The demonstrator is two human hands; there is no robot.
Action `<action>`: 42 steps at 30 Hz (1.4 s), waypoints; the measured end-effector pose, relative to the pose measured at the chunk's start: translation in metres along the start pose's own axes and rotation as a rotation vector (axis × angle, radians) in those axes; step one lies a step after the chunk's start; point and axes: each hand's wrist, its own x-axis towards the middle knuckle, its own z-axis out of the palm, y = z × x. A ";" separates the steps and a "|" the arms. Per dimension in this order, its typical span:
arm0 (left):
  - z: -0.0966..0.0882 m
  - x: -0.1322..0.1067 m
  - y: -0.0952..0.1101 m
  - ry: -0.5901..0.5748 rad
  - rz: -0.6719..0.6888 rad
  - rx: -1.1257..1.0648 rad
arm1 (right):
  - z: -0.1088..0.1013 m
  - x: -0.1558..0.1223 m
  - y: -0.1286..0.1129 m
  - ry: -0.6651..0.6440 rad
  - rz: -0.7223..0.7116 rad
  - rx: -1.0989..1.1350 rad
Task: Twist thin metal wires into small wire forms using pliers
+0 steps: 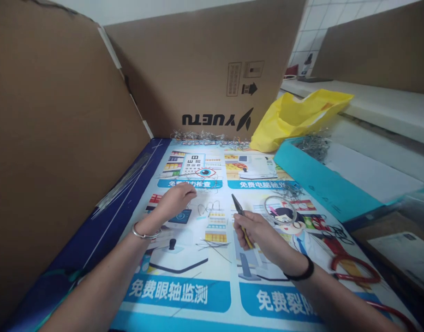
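Note:
My right hand (251,228) is closed around a pair of pliers (237,205) with dark jaws and yellow handles, jaws pointing up and away. Opposite it, my left hand (179,199) has its fingers pinched together above the printed poster; whatever they hold, if anything, is too small to make out. Between the two hands lies a bent piece of thin wire (209,209). Closer to me, several short straight wires (215,243) are scattered on the poster. A ring-shaped wire coil (265,206) rests to the right of the pliers.
Cardboard panels (198,69) wall the left and back. Wire scraps (201,135) line the back edge; long wires (123,182) lie left. At right are a yellow bag (291,122), a turquoise box (312,184) with wire tangles, and a red-handled tool (357,279).

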 end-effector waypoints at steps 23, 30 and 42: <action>-0.003 -0.015 -0.009 -0.233 -0.192 0.203 | 0.002 -0.002 -0.004 -0.010 -0.008 -0.073; -0.011 -0.016 -0.008 -0.264 -0.188 0.138 | 0.000 -0.001 0.000 -0.010 -0.013 -0.096; -0.017 -0.016 -0.004 -0.336 -0.208 -0.049 | -0.001 0.000 0.002 -0.034 -0.043 -0.096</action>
